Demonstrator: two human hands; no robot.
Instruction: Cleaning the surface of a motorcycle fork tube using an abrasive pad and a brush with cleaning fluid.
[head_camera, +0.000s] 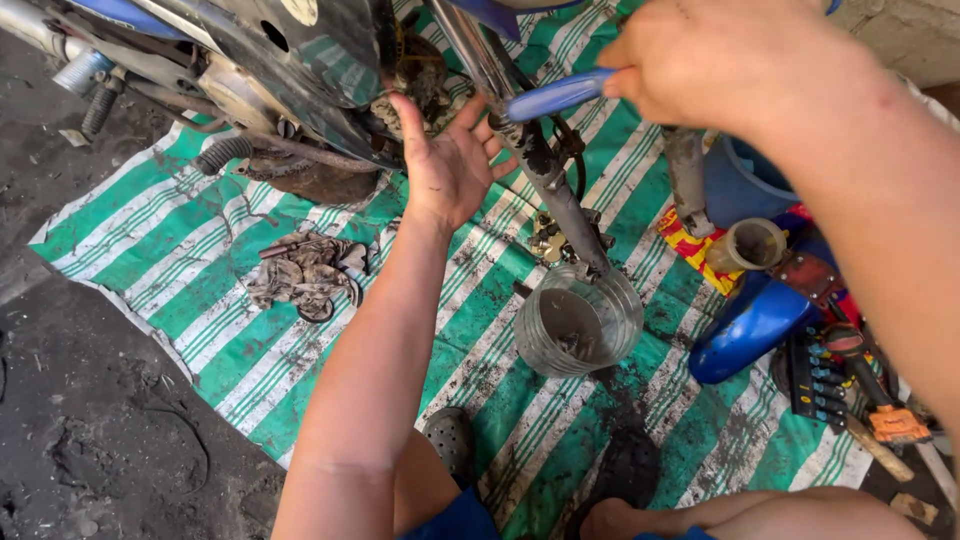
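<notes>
From the head camera I see my left hand (450, 165) open, palm up, fingertips touching the motorcycle underside (300, 60). My right hand (720, 60) grips a blue-handled tool (555, 95) against the fork tube (550, 180), above the clear jar (580, 320); striped tarp (180, 250) lies open leftward.

Soft, even daylight fills the scene; shadows are faint. The green-and-white striped tarp (200, 260) is sharp, while the near right forearm (880, 230) looks soft and stretched by wide-angle distortion.
</notes>
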